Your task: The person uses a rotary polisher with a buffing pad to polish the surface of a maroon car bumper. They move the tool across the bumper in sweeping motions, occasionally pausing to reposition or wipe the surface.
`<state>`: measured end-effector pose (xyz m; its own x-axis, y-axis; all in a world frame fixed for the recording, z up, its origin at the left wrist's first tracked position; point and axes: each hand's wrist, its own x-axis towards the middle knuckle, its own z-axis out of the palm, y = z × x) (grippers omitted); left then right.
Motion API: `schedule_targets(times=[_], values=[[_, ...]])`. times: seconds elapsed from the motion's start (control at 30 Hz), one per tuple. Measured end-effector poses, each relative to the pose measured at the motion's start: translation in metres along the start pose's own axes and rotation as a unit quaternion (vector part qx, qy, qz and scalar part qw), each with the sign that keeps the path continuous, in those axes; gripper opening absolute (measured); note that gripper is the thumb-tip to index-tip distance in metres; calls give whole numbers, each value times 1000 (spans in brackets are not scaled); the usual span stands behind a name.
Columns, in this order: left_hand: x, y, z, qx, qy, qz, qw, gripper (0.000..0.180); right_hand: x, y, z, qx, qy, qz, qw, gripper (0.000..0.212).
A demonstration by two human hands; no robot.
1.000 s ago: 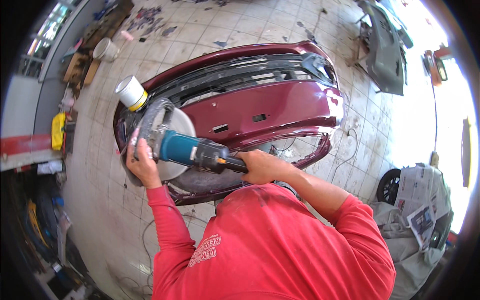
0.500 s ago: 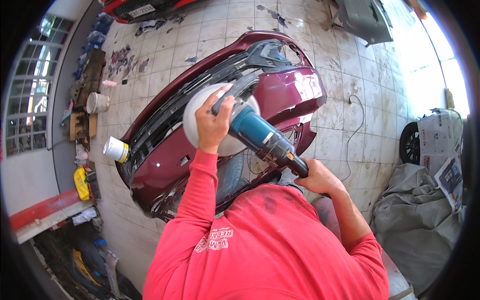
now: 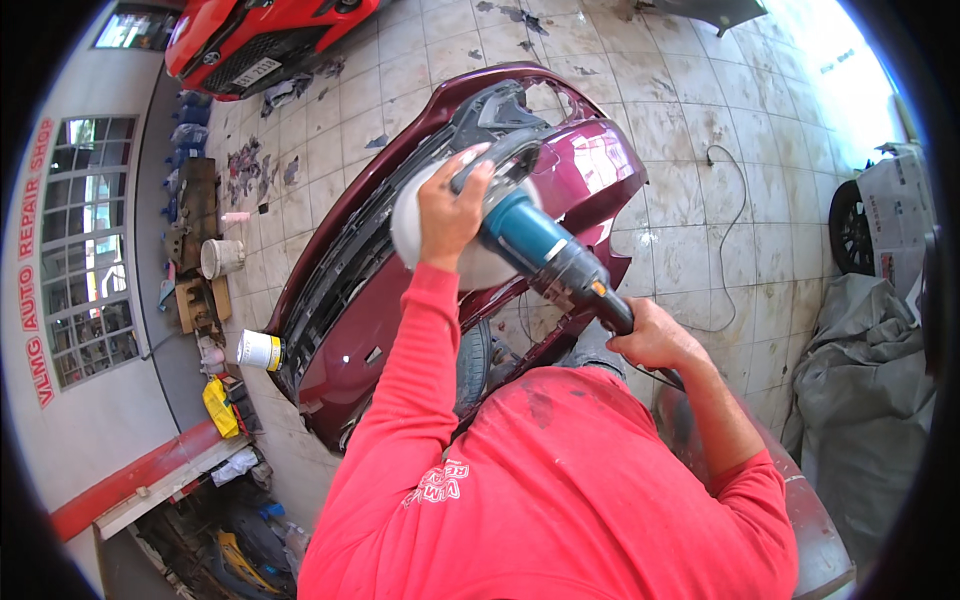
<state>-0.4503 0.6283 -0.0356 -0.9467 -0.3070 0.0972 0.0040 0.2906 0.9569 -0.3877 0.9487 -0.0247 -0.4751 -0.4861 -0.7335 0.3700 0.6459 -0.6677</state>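
Polisher (image 3: pixel 525 235): teal and black; held slantwise over the upper-right half of the bumper (image 3: pixel 340 385), its rear end pointed toward the person.
Pad (image 3: pixel 410 228): white, round; fitted at the polisher's head, partly hidden by the left hand (image 3: pixel 452 210); whether the bumper is touched cannot be told.
Left hand: clamped on the polisher's front handle (image 3: pixel 518 152), fingers curled.
Right hand (image 3: pixel 650 335): closed around the rear handle (image 3: pixel 612 312).
Bumper: maroon, with a black grille section; set diagonally before the person.
Tyre (image 3: pixel 472 365): dark; seen at the bumper's near side, beside the left sleeve (image 3: pixel 415 350).
Can (image 3: pixel 262 350): white, yellow-banded; placed at the bumper's left end.
Cord (image 3: pixel 738 245): curved across the tiled floor (image 3: pixel 680 130), right of the bumper.
Bucket (image 3: pixel 221 258): white; stood toward the left wall.
Car (image 3: pixel 270 40): red; front end shown at upper left.
Cover (image 3: pixel 865 360): grey, crumpled; heaped at right, near a black wheel (image 3: pixel 850 228).
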Motion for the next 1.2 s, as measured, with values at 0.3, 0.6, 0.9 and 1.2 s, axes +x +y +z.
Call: schedule_targets(times=[0.3, 0.6, 0.9, 1.2], values=[[-71, 36, -69, 169, 93, -34, 981, 33, 30, 21, 41, -43, -92, -122, 987, 51], [-33, 17, 13, 27, 9, 16, 999, 32, -6, 42, -8, 13, -17, -47, 999, 40], [1, -1, 86, 8, -77, -11, 997, 40, -23, 54, -29, 108, -6, 94, 990, 38], [-84, 28, -8, 74, 23, -27, 997, 39, 15, 63, 0, -45, -99, -20, 994, 46]])
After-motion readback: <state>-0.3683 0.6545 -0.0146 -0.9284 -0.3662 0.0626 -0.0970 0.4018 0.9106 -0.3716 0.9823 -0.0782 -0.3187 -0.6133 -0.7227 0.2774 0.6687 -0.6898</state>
